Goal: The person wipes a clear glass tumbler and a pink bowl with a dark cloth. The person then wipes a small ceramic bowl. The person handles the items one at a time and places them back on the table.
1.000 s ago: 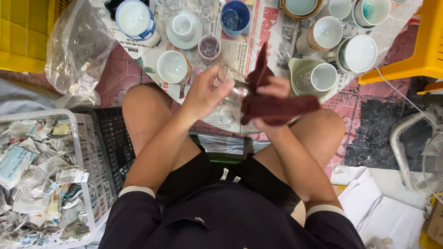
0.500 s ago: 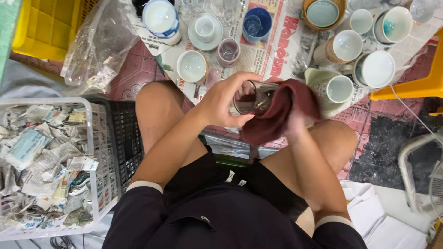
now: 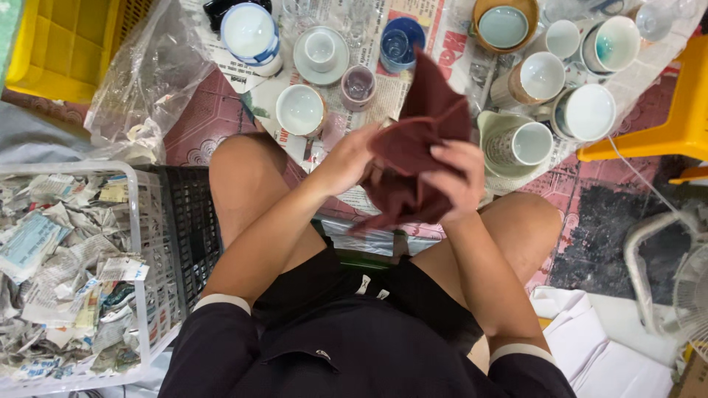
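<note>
Seen from above, seated, knees apart, both hands raised just above centre of the frame. Dark red cloth bunched between them, one corner poking up toward the top edge. Right hand clamped over the cloth from the right, fingers curled and pinching the fabric. Left hand pushed in from the left, grip pressed together on the folds, fingertips buried in the cloth. Whatever sits inside the bundle hidden; cannot tell.

Across the top of the frame, newspaper spread on the floor, crowded with crockery. Upper centre: white cup on a saucer, small blue cup just to its right, little purple-tinted glass below them. White bowl just above the left knee. Upper left of those, a white bowl with a blue band. Upper right: a brown bowl with pale inside, several white mugs, and a patterned mug close to the right hand.

Left edge: white basket stuffed with crumpled newspaper. Black crate just beside it, against the left thigh. Yellow crate in the upper left corner, crumpled clear plastic bag next to it. Yellow stool at the right edge.
</note>
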